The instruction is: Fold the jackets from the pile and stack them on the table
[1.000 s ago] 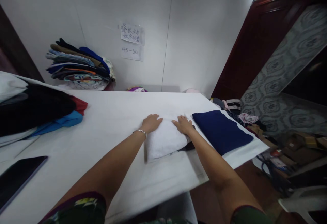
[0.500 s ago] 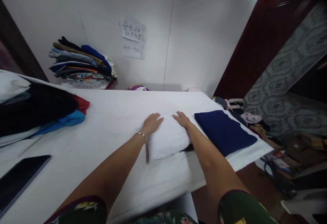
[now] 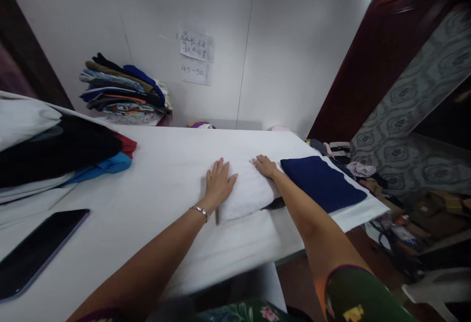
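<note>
A folded white garment [image 3: 246, 194] lies on the white table [image 3: 165, 165] in front of me, with a dark part peeping out at its near right edge. My left hand [image 3: 221, 181] rests flat on its left side, fingers apart and pointing away from me. On its far right part lies my right hand [image 3: 265, 166], fingers stretched out, palm down. Neither hand grips anything. Just right of my right forearm is a folded navy blue garment [image 3: 322, 182], flat on the table.
A heap of black, white, blue and red clothes [image 3: 55, 150] lies at the left. Nearer me is a dark phone-like device [image 3: 40, 253]. A stack of folded clothes [image 3: 123, 89] stands by the wall at the back left. Cardboard boxes [image 3: 430, 214] are at the far right.
My left hand has turned so its fingers point farther forward and are more spread. My right hand has shifted slightly. The whole view has moved a little; the white garment stays under both hands.
</note>
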Demonstrator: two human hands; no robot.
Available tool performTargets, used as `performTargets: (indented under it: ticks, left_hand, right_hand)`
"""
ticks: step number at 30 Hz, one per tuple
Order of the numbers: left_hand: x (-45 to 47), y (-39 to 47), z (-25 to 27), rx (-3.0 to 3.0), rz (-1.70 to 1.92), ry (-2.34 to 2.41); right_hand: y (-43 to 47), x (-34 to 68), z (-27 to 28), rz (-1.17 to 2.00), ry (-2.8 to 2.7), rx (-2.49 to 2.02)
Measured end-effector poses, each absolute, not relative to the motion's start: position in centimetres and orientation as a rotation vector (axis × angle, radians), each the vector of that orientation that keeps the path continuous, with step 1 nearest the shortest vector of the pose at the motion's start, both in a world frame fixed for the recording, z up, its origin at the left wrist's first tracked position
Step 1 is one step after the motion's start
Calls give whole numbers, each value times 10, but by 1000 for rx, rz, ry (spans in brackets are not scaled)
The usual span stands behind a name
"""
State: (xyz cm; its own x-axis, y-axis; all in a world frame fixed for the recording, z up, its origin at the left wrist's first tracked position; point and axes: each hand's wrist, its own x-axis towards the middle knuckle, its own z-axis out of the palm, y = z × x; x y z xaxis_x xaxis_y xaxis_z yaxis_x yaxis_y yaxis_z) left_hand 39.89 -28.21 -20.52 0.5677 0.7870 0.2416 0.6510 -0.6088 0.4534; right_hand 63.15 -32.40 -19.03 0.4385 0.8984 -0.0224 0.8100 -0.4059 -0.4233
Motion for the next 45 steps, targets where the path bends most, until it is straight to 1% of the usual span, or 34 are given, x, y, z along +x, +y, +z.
performTargets:
  ticks: [4, 8, 16, 19, 23, 27, 30, 33, 36, 39, 42, 45]
  left_hand:
    - [396, -291, -209, 2493, 537, 1136]
    - [397, -290, -216, 2508, 606, 1122]
    - [397, -285, -230, 2362, 728, 993]
    - [394, -284, -229, 2154, 762, 1056]
    - [387, -276, -224, 1754, 720, 1133]
    - [380, -268, -213, 1422, 641, 1072]
    - [375, -267, -207, 1278, 553, 1035]
    - [373, -271, -200, 1188, 461, 979]
    - [373, -277, -194, 1105, 388, 943]
    - [376, -282, -191, 1042, 362, 928]
    - [377, -284, -193, 1001, 391, 891]
    - [380, -285, -195, 960, 444, 902]
  right_hand:
    - [-361, 628, -201, 251, -1456, -2285]
    - [-392, 628, -221, 353, -1385, -2283]
    - [-392, 634, -221, 431, -1311, -2183]
    - [-399, 641, -223, 468, -1234, -2065]
    - [-424, 644, -232, 398, -1015, -2037]
    - [-459, 631, -247, 276, -882, -1915]
    - [-484, 613, -260, 181, -722, -1771]
    - [-503, 592, -267, 173, -543, -1604]
    - [-518, 575, -266, 259, -363, -1407]
    - [-524, 560, -258, 415, -176, -1186]
    - [-523, 544, -250, 671, -76, -1027]
    - [-516, 525, -242, 953, -66, -973]
